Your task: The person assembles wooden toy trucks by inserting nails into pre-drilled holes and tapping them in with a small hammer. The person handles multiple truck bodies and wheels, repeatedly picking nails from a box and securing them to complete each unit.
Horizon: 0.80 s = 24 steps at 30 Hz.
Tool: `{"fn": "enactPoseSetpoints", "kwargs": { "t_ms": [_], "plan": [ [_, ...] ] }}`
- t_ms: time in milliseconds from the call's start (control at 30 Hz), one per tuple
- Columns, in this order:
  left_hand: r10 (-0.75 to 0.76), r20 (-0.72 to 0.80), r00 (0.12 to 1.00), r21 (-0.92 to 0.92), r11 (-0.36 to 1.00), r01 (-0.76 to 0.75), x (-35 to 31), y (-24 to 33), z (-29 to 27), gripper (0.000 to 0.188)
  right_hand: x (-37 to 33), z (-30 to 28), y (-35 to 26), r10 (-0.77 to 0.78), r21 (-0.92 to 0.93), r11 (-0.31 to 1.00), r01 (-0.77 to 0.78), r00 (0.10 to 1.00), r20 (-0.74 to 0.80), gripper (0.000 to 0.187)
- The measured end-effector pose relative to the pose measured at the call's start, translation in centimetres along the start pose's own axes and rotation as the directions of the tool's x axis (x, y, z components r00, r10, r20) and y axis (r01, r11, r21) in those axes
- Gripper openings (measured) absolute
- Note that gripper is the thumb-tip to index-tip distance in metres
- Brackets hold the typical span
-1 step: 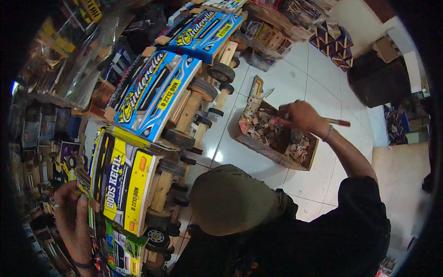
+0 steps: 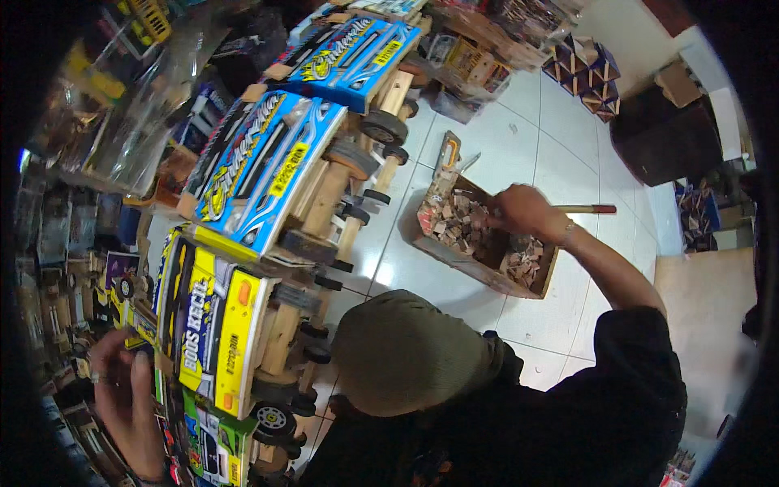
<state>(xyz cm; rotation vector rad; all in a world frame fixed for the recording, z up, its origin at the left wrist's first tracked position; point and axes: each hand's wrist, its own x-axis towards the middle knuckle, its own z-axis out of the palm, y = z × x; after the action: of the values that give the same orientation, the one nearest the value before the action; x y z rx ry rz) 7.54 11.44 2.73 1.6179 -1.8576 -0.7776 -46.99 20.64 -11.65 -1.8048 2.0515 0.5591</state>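
Note:
My right hand (image 2: 529, 213), wearing a bracelet, reaches over a wooden box (image 2: 479, 272) of small wood scraps (image 2: 460, 227), with its fingers bent and their tips partly hidden. A slim tool with a wooden handle (image 2: 592, 209) runs under its wrist and seems to be in its grip; the tool's other end is hidden. At the lower left, my left hand (image 2: 130, 406) has curved fingers, thumb apart, with nothing seen between them. Beside it stands a yellow toy truck (image 2: 213, 325) with wooden underparts and black wheels.
Blue toy trucks (image 2: 260, 170) line up behind the yellow one, and a green one (image 2: 215, 442) is in front. A yellow-and-grey cutter (image 2: 449, 154) rests at the box's corner. Dark containers (image 2: 669, 130) stand on the right. A rounded olive-brown knit shape (image 2: 414, 353) fills the lower middle.
My right hand has shifted slightly left and down over the box, and the tool handle now lies more level. My left hand stays close to the yellow truck.

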Motion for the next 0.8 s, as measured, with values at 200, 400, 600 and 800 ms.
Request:
{"fn": "enactPoseSetpoints", "kwargs": {
  "t_ms": [200,400,600,800],
  "plan": [
    [0.129,0.544,0.829,0.199,0.940,-0.276,-6.8,7.6,-2.3,0.038,4.8,11.5,0.7,-0.252,-0.292,0.905,0.309,0.943,0.218,0.022],
    [0.200,0.802,0.563,0.014,0.936,-0.352,-11.5,7.9,-0.1,0.029,5.4,12.9,-1.1,-0.211,-0.279,0.919,0.279,0.945,0.250,0.015],
    [-0.029,0.810,0.586,0.063,0.997,-0.037,-14.8,7.1,3.9,0.031,7.1,10.4,4.3,-0.123,-0.172,0.975,0.142,0.985,0.117,0.018],
    [-0.257,0.846,0.467,0.237,0.966,0.102,-20.3,0.2,12.3,0.036,7.6,10.5,5.8,-0.180,-0.155,0.964,0.214,0.961,0.211,0.023]
  ]
}}
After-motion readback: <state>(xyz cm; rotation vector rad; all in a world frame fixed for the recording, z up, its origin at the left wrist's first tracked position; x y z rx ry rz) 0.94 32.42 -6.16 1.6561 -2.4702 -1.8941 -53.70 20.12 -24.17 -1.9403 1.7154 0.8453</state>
